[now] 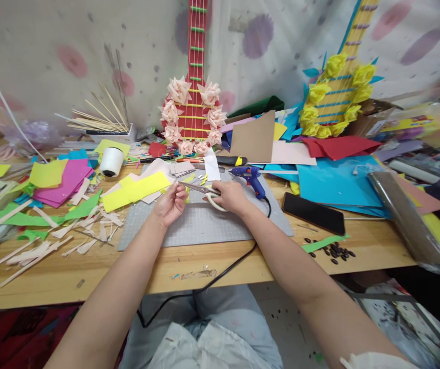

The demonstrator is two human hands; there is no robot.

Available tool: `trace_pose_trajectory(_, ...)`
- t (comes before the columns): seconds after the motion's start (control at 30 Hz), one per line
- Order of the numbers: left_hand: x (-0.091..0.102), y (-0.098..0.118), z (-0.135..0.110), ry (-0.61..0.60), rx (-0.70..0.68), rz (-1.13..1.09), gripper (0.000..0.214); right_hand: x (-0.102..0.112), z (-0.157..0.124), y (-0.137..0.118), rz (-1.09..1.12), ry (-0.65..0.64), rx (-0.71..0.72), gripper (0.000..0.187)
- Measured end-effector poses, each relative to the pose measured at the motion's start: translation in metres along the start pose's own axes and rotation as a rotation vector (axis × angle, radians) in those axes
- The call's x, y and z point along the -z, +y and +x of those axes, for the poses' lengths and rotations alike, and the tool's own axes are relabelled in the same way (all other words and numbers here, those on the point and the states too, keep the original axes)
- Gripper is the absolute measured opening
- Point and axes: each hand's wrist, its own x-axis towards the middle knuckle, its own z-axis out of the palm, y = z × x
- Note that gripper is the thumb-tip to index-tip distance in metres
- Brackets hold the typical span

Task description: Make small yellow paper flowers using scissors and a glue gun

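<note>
My right hand (230, 197) is closed around the white handles of a pair of scissors (193, 186), whose blades point left. Above the grey cutting mat (212, 229), my left hand (171, 205) is pinched at the scissor tips; whatever its fingertips hold is too small to make out. Just left of that hand lies a bright yellow paper strip (137, 191). Small yellow bits (203, 179) sit on the mat behind the blades. To the right of my right hand rests a blue glue gun (251, 177), its black cord running down over the table edge.
A red paper guitar with pink flowers (192, 120) and a yellow one (335, 97) stand at the back. Paper scraps (89, 225) litter the left side. Rightward are a black phone (313, 213), dark beads (335, 251) and blue sheets (338, 179). A white roll (111, 162) stands behind left.
</note>
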Motion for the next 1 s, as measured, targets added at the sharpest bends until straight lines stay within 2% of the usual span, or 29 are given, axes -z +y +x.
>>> trace_pose_trajectory(0.23, 0.0012, 0.0011, 0.0005, -0.018, 0.007, 0.044, 0.021, -0.0040, -0.0003, 0.0030, 0.037, 0.021, -0.017, 0.042)
trace_pose_trajectory(0.33, 0.0007, -0.0001, 0.0014, 0.015, -0.009, 0.125, 0.022, -0.0035, -0.0016, 0.0034, 0.060, 0.038, -0.025, 0.044)
trace_pose_trajectory(0.6, -0.0024, -0.0034, 0.0023, 0.064, -0.027, 0.250, 0.024, 0.0008, -0.0039, -0.0028, 0.068, 0.042, 0.049, 0.041)
trace_pose_trajectory(1.0, 0.0001, -0.0048, 0.0047, 0.098, -0.134, 0.427, 0.025, -0.0005, -0.0042, -0.0004, 0.001, 0.017, 0.013, 0.043)
